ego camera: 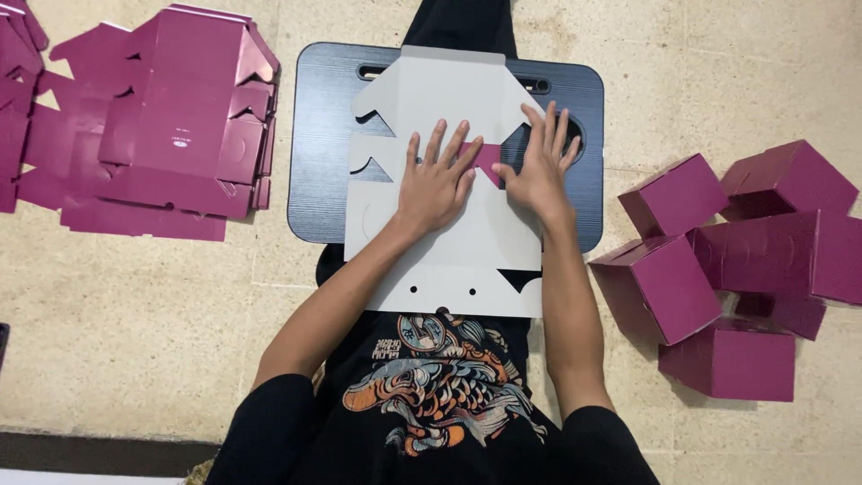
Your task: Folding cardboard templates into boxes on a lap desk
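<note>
Black shirt with a fish print sits closest to the lens, the person seated on the floor [162, 314] with a dark lap bench [314, 135] across the legs.

Flat box blank [449, 260] lies white side up on the bench, its near edge hanging over toward the shirt. Both hands press on it. Left hand [435, 184] is spread flat, palm down, fingers splayed, gripping nothing, just pinning the card. Right hand [539, 171] also lies open on the card, fingers extended, thumb and fingertips at a small magenta flap [489, 162] turned up at the middle; not closed on anything that I can see.

Progress, judged from the layout: the blank is barely started, one flap creased over, sides and lid all flat. Stack of flat blanks [171, 126], magenta side up, waits on the floor at the person's left, still thick, more spread beyond it at the frame edge. Finished boxes [727, 260], about half a dozen magenta cubes, are heaped on the floor at the right. So some done, a good many left.

Blank looks: die-cut card, white inside, glossy magenta outside, notched tabs along both sides, two small holes near the close edge.
</note>
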